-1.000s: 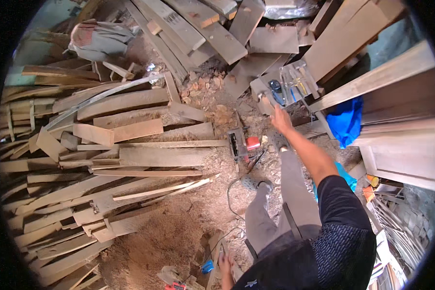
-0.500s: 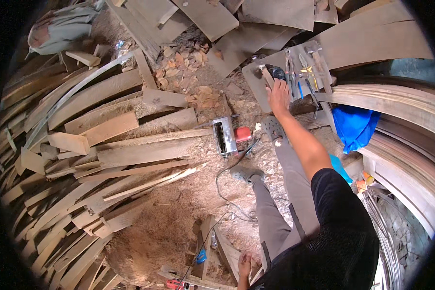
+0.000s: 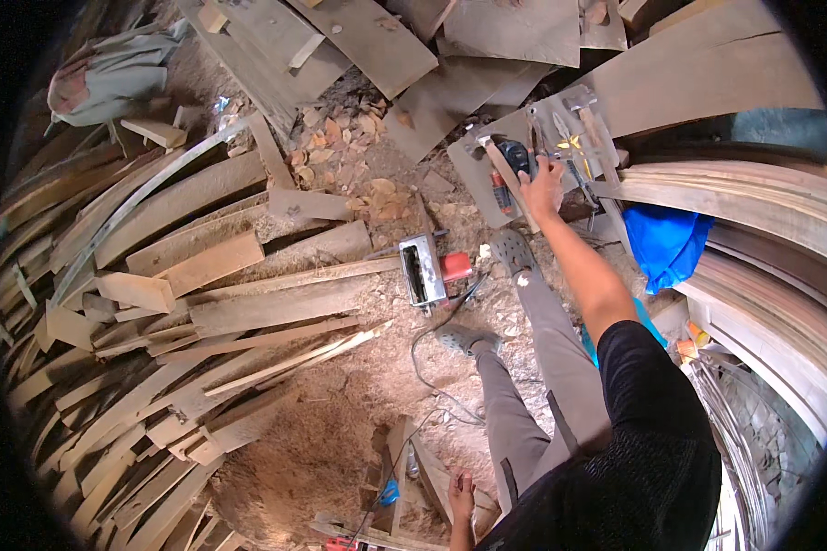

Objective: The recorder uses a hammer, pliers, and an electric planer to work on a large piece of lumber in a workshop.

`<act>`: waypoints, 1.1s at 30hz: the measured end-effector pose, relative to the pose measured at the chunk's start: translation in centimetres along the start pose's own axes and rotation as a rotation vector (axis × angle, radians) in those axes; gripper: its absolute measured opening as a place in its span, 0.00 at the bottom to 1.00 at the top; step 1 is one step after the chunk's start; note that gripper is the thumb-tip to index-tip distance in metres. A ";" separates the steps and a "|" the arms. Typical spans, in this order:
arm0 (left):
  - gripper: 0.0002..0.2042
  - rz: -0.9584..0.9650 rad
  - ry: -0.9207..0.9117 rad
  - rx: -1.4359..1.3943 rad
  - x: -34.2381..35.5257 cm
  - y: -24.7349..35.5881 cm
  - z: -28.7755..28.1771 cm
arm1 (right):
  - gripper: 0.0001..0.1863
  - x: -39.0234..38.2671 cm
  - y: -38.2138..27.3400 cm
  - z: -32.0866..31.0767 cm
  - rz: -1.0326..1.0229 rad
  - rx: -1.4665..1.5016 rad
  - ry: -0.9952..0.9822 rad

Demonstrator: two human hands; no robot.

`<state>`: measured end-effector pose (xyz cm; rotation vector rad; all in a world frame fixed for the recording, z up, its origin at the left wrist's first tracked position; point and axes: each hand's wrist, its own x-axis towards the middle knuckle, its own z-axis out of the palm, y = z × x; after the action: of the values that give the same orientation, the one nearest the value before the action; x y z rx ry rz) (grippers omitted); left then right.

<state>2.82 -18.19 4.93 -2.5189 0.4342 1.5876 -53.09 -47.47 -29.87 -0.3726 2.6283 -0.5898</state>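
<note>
My right hand (image 3: 544,189) reaches over a tool-covered board (image 3: 473,173), fingers curled at the handle end of a pair of pliers (image 3: 536,130); what lies in the fingers is hidden. Just left of it are a black tape measure (image 3: 515,158), a wooden-handled hammer (image 3: 509,174) and a red-and-black screwdriver (image 3: 501,193). To its right lie a yellow-handled tool (image 3: 570,142) and another hammer (image 3: 597,129). My left hand (image 3: 461,494) hangs low beside my leg, fingers loosely bent and apart, with nothing visible in it.
A corded red power tool (image 3: 454,266) with a metal base plate lies on the dusty ground by my shoes. Wood offcuts (image 3: 276,303) pile up at left. Stacked boards (image 3: 735,193) with a blue cloth (image 3: 663,243) stand at right. Coiled wire (image 3: 730,441) is at lower right.
My right hand has moved from beside the tape measure to the pliers' handle end, uncovering the screwdriver and the hammer's handle. The view has shifted slightly. My left hand stays low.
</note>
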 end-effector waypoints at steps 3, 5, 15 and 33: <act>0.28 -0.022 -0.038 -0.004 0.0 -0.5 1.2 | 0.27 1.3 0.2 0.1 0.044 -0.047 0.011; 0.28 -0.028 -0.047 -0.006 -0.2 -0.5 1.6 | 0.27 1.8 1.2 0.2 0.060 -0.097 0.037; 0.28 -0.005 0.012 -0.090 -2.4 -2.5 2.4 | 0.22 1.0 2.4 0.3 0.036 0.014 0.148; 0.27 0.131 0.036 -0.372 -4.8 -8.2 6.8 | 0.17 -17.9 3.2 -22.7 -0.681 0.233 -0.085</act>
<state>-2.42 -7.76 5.96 -2.8450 0.3404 1.8210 -48.19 -30.77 -6.58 -1.2010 2.2781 -1.0459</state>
